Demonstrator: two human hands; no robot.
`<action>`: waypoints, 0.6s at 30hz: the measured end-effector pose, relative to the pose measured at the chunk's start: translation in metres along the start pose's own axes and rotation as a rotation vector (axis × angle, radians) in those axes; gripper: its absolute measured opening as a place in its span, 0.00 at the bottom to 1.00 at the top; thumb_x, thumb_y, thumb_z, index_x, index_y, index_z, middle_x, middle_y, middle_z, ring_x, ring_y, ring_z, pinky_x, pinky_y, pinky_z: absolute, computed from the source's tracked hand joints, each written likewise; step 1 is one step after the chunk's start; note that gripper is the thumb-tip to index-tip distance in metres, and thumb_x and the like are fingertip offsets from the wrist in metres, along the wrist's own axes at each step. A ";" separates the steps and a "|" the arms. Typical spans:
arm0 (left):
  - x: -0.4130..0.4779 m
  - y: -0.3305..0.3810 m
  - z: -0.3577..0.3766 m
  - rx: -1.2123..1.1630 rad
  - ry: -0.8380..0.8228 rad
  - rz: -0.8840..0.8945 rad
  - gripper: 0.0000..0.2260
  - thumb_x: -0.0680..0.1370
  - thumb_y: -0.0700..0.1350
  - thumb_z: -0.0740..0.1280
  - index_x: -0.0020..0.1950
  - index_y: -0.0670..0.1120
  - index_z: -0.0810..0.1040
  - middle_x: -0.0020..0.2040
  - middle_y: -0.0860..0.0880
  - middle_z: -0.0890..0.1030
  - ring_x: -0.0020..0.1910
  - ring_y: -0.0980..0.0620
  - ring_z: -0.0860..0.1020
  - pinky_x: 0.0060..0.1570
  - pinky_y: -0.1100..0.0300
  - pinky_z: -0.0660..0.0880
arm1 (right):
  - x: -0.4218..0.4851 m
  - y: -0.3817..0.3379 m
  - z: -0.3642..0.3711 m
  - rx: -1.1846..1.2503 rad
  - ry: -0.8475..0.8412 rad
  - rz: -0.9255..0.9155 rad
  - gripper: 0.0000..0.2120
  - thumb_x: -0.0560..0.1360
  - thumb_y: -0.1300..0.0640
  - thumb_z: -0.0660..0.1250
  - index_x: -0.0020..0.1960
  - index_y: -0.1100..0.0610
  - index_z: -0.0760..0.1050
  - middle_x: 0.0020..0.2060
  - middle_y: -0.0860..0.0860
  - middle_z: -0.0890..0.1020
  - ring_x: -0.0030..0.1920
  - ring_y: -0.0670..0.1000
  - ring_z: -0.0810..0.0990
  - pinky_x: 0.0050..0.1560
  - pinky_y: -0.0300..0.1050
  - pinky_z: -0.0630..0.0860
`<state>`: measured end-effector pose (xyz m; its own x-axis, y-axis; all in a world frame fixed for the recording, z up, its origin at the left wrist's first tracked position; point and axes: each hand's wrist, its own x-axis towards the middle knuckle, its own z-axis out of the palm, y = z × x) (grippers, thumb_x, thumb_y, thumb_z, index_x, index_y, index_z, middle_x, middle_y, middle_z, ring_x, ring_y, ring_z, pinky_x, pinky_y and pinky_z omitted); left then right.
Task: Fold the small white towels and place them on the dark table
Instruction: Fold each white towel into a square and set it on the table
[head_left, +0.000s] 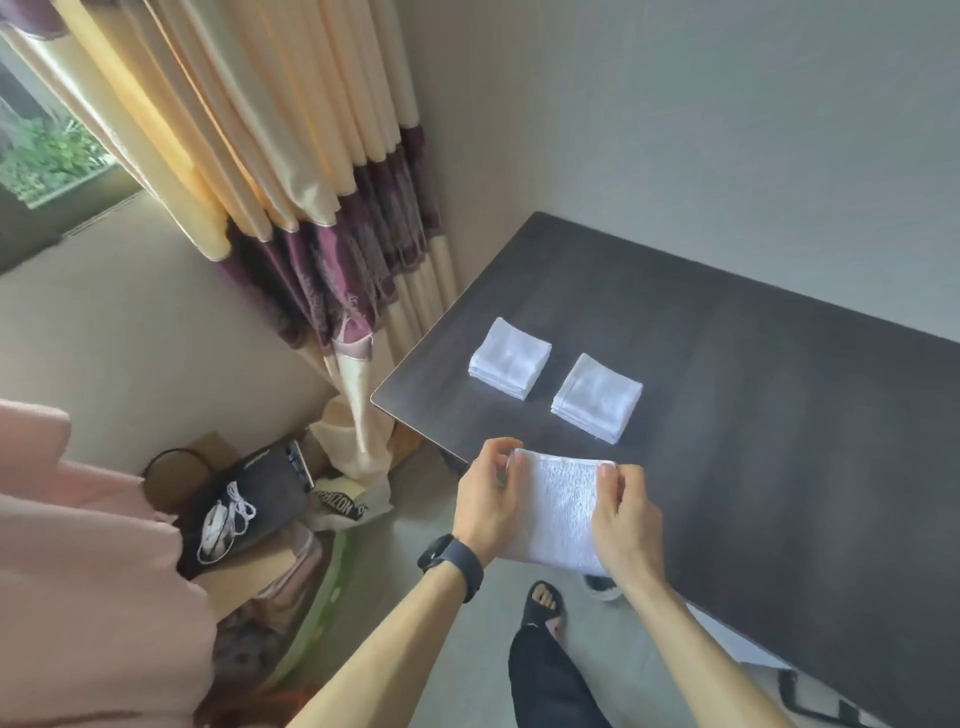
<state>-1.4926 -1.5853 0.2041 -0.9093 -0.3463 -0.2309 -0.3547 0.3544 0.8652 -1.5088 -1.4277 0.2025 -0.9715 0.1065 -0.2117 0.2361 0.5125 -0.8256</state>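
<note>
Holding a towel (558, 506) up over the near edge of the table (753, 415), at about 6 o'clock in the frame. Pinching its top-left corner with the left hand (485, 501) — thumb and curled fingertips closed on the hem, forearm rising from 7 o'clock, dark watch (452, 564) strapped at the wrist. Gripping the top-right corner with the right hand (626, 519), fingers folded over the edge, back of the hand toward the camera, forearm coming in from 5 o'clock. Stretched flat between the two grips, with the long axis running roughly 12 to 6 o'clock and leaning a little toward 5, top hem near level, lower end hanging past the wrists. Lying beyond on the table, toward 12 o'clock: folded white towels in a left stack (510, 358) and a right stack (597, 397) — side by side, not touching, each a neat square turned corner-on to the table's edge. Hanging at 10 o'clock, a cream and purple curtain (311, 208).
</note>
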 end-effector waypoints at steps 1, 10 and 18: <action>0.021 0.004 0.004 0.013 -0.020 -0.011 0.05 0.82 0.52 0.60 0.57 0.58 0.72 0.47 0.59 0.78 0.48 0.57 0.76 0.43 0.65 0.69 | 0.019 -0.003 0.004 0.003 0.005 0.014 0.13 0.83 0.48 0.54 0.47 0.55 0.67 0.34 0.49 0.76 0.36 0.48 0.74 0.39 0.52 0.69; 0.172 0.032 0.055 0.142 -0.287 -0.004 0.17 0.78 0.44 0.56 0.59 0.65 0.73 0.57 0.57 0.74 0.55 0.56 0.74 0.52 0.61 0.72 | 0.152 -0.001 0.018 -0.002 0.079 0.200 0.13 0.83 0.46 0.51 0.48 0.53 0.67 0.36 0.50 0.78 0.38 0.53 0.77 0.39 0.53 0.74; 0.267 0.018 0.114 0.222 -0.428 -0.010 0.11 0.84 0.51 0.54 0.58 0.64 0.72 0.55 0.57 0.73 0.51 0.63 0.73 0.42 0.70 0.67 | 0.235 0.031 0.041 -0.102 0.139 0.399 0.15 0.83 0.45 0.47 0.50 0.54 0.65 0.36 0.49 0.77 0.39 0.55 0.77 0.40 0.54 0.76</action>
<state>-1.7666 -1.5727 0.1069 -0.8969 0.0214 -0.4418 -0.3596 0.5462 0.7565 -1.7288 -1.4218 0.1051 -0.7999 0.4234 -0.4254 0.5970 0.4885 -0.6363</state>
